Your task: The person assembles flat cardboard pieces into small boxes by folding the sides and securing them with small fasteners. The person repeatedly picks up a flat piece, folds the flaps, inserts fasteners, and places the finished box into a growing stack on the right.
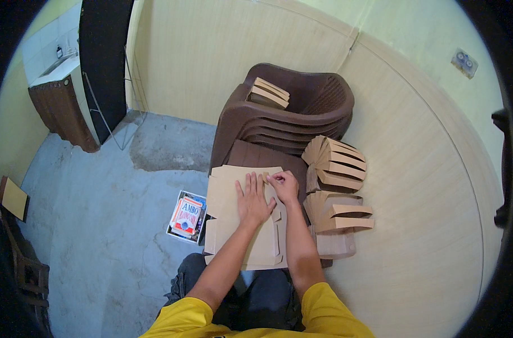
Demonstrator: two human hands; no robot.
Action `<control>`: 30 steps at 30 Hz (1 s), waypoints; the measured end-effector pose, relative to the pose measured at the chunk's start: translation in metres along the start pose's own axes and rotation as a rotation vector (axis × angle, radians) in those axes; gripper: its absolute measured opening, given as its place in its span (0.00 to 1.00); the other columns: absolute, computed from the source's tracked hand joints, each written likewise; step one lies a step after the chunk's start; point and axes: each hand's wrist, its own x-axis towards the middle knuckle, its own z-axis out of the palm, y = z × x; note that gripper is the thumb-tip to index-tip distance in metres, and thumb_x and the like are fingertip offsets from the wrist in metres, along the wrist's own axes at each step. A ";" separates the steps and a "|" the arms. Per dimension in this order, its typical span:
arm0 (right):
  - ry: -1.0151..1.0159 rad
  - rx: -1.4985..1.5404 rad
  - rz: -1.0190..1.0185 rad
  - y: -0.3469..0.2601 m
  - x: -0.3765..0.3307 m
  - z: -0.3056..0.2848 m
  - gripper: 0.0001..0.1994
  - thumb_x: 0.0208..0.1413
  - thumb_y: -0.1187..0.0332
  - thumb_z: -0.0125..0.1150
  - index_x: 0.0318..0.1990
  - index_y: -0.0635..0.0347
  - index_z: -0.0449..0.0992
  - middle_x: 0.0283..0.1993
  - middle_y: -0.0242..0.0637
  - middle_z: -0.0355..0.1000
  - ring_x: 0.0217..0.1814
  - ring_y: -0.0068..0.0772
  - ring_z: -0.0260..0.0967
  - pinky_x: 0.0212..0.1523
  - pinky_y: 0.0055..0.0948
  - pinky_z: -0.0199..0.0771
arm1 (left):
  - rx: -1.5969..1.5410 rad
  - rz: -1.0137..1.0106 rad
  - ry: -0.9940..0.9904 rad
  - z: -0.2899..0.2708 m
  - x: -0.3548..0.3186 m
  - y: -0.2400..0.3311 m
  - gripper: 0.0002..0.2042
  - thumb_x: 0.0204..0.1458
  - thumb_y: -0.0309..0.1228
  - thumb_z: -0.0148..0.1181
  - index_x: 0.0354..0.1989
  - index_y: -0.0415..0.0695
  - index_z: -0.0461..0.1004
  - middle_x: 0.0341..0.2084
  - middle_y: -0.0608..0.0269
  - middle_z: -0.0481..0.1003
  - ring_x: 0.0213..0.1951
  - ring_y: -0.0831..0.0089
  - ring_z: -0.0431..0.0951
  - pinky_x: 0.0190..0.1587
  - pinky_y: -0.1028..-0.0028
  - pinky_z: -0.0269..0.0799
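Observation:
A flat, die-cut sheet of brown cardboard (225, 197) with slots and flaps along its edges lies in front of me, over my knees and a dark brown surface. My left hand (255, 205) is pressed flat on it, fingers spread. Close beside those fingertips, at the sheet's far right part, my right hand (284, 186) has its fingers drawn together in a pinch. A small darker brown patch (266, 177) shows at its fingertips; whether it is a loose piece or part of the sheet I cannot tell.
Folded cardboard pieces (338, 163) fan out at the right, with another fanned bundle (335, 211) nearer me. Behind the sheet rise stacked brown plastic chairs (228, 121), more folded cardboard (269, 93) on top. A white box (183, 238) of packets stands on the floor at left.

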 end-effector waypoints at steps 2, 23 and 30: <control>0.008 -0.004 0.007 0.002 -0.002 0.003 0.15 0.53 0.53 0.80 0.39 0.54 0.89 0.38 0.39 0.78 0.42 0.42 0.79 0.45 0.39 0.78 | 0.058 0.023 0.017 0.000 -0.003 0.000 0.46 0.63 0.59 0.55 0.85 0.52 0.46 0.83 0.52 0.50 0.84 0.57 0.42 0.82 0.39 0.28; -0.012 -0.079 -0.136 0.007 -0.007 0.000 0.13 0.65 0.63 0.67 0.54 0.44 0.87 0.47 0.38 0.76 0.52 0.45 0.74 0.57 0.40 0.75 | 0.046 0.004 0.019 -0.001 0.004 0.003 0.42 0.56 0.64 0.58 0.80 0.62 0.63 0.79 0.51 0.58 0.81 0.53 0.52 0.78 0.32 0.35; 0.034 -0.206 -0.076 0.000 -0.007 0.010 0.16 0.60 0.55 0.74 0.52 0.47 0.86 0.47 0.38 0.77 0.55 0.47 0.75 0.57 0.44 0.75 | -0.024 -0.003 0.049 -0.002 0.004 0.001 0.45 0.56 0.61 0.61 0.80 0.53 0.60 0.80 0.55 0.57 0.81 0.56 0.53 0.80 0.36 0.34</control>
